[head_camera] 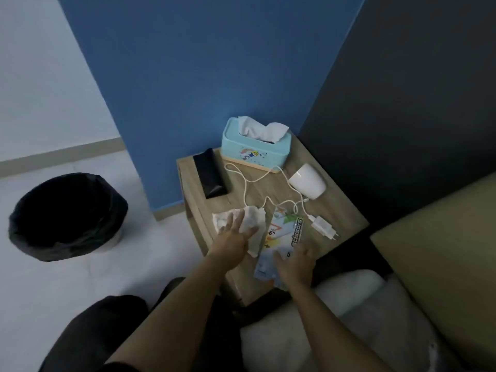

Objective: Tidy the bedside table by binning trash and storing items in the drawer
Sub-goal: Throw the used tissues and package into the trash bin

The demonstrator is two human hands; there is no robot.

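Wooden tabletop (pixel 271 193), set against a blue wall, beside a bed.

Left hand (pixel 233 233): laid flat, fingers spread, on a crumpled tissue (pixel 251 220) at the front left of the tabletop; no grip is closed on it.

Right hand (pixel 295 264): fingers spread, pressed down on the near end of a scissors pack (pixel 283 237); not clenched. The pack is placed at the front edge, its near end reaching past the tabletop, just beside the tissue and touching it.

Charger (pixel 322 226): white, plug prongs pointed toward the bed, found just right of the pack. Its cable (pixel 245 183) is looped across the middle of the tabletop.

Cup (pixel 308 182): white, tipped on its side, at the right edge.

Tissue box (pixel 255 150): light blue, at the back against the wall, a white sheet drawn up from its slot.

Case (pixel 210 173): black, oblong, at the back left, beside the tissue box.

Bin (pixel 68 217): lined with a black bag, stood on the floor well to the left of the tabletop.
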